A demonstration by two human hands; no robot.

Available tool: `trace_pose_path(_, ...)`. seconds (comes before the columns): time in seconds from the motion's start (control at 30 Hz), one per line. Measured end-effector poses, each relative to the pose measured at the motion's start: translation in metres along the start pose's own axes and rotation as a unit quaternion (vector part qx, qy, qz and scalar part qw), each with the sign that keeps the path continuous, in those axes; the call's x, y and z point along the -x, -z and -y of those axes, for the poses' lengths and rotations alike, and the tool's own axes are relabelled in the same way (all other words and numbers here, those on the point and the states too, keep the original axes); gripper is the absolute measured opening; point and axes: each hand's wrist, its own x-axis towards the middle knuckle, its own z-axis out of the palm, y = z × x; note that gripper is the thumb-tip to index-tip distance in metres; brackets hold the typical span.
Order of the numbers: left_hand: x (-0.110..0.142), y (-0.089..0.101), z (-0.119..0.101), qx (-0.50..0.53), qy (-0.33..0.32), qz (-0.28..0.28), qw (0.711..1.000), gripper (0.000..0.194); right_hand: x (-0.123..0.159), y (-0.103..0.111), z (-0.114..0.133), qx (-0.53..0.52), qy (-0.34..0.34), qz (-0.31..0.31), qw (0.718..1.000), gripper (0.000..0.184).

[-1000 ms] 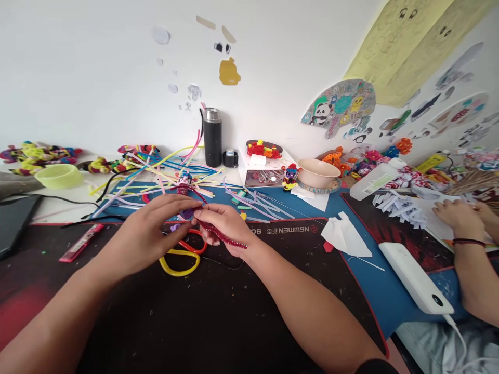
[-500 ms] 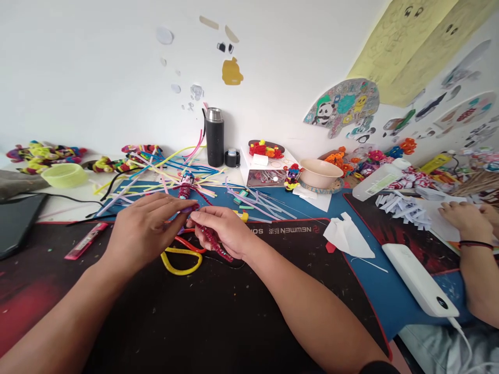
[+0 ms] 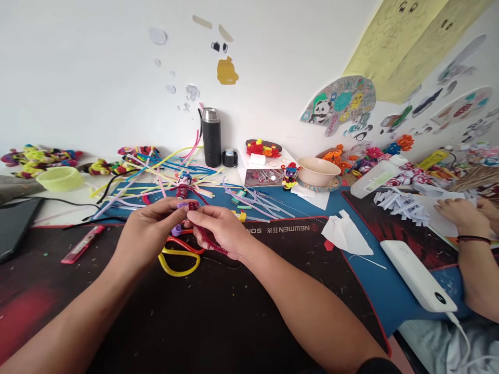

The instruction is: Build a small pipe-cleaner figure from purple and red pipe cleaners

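My left hand (image 3: 150, 231) and my right hand (image 3: 218, 228) meet over the black desk mat (image 3: 202, 317). My right hand pinches a dark red pipe cleaner (image 3: 208, 236) that runs down through its fingers. My left hand's fingertips pinch a small purple pipe cleaner piece (image 3: 178, 228) against the red one's upper end. Under the hands lie scissors with yellow and red handles (image 3: 178, 257). A small pipe cleaner figure (image 3: 184, 185) lies just beyond the hands.
A heap of coloured pipe cleaners (image 3: 156, 174), a black flask (image 3: 211, 137), a beige bowl (image 3: 317, 171), a red pen (image 3: 81, 244) and a white power bank (image 3: 417, 275) lie around. Another person's hands (image 3: 458, 218) work on paper at the right.
My right hand has turned the red pipe cleaner, its free end swinging in under the hand. My left fingers curled from flat into a pinch on the purple piece.
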Motion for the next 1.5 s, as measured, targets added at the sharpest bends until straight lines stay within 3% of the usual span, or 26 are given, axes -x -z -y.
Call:
trace_pose_path(0.17,0.001,-0.003,0.001,0.094,0.071,0.02,0.993,0.039,0.001,-0.003,0.004,0.015,0.0,-0.015,1.0,0.048)
trace_pose_path(0.37,0.0,0.002,0.006,0.146,0.085,0.051,0.984,0.039,0.001,-0.001,0.002,0.079,0.031,-0.042,0.996,0.049)
trace_pose_path(0.5,0.001,0.0,0.005,0.159,0.105,0.04,0.981,0.038,0.0,0.001,-0.002,0.126,0.037,-0.07,0.989,0.05)
trace_pose_path(0.87,-0.002,-0.007,0.012,0.233,0.151,0.021,0.96,0.046,-0.002,0.002,-0.009,0.13,0.035,-0.066,0.989,0.045)
trace_pose_path(1.03,-0.003,-0.008,0.014,0.206,0.143,0.04,0.967,0.048,-0.002,0.001,-0.007,0.176,0.065,-0.083,0.979,0.043)
trace_pose_path(1.23,-0.011,0.01,0.019,0.131,0.088,0.147,0.976,0.043,-0.002,0.002,-0.004,0.136,0.05,-0.057,0.988,0.038)
trace_pose_path(1.37,-0.017,0.025,0.021,0.033,0.049,0.144,0.988,0.041,0.0,0.001,-0.005,0.136,0.035,-0.028,0.99,0.039)
trace_pose_path(1.5,-0.016,0.025,0.014,-0.017,0.049,0.15,0.987,0.053,0.0,0.002,-0.006,0.146,0.027,-0.009,0.989,0.04)
